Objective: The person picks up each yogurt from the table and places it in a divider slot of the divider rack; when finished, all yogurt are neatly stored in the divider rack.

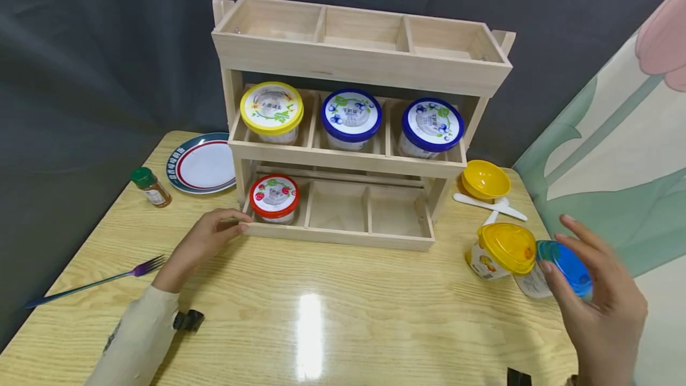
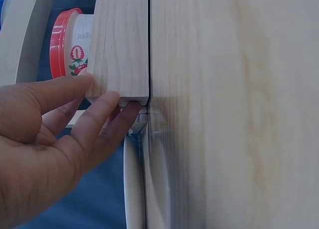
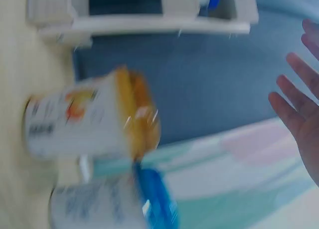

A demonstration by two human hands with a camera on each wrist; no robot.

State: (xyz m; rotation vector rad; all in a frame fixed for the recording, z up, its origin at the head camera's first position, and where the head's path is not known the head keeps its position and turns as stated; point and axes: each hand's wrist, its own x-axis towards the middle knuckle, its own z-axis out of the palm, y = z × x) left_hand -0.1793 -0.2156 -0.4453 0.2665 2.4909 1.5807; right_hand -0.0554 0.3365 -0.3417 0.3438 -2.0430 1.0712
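The left hand (image 1: 206, 243), its fingers fairly straight, touches the lower left corner of the pale wooden 3-tier rack (image 1: 339, 233), just beside the round white tub with a red-rimmed lid (image 1: 274, 196) in the bottom left compartment. The right hand (image 1: 605, 293) is spread, its fingers apparently apart, though blurred in its wrist view, from 2 white tubs on the desk (image 1: 386, 314), 1 yellow-lidded (image 1: 504, 249), 1 blue-lidded (image 1: 572, 265).

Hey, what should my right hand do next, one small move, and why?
Probably lower your right-hand grip toward the blue-lidded tub: it hangs open, holding nothing, apart from the tub, while your left-hand grip touches the wooden shelf.
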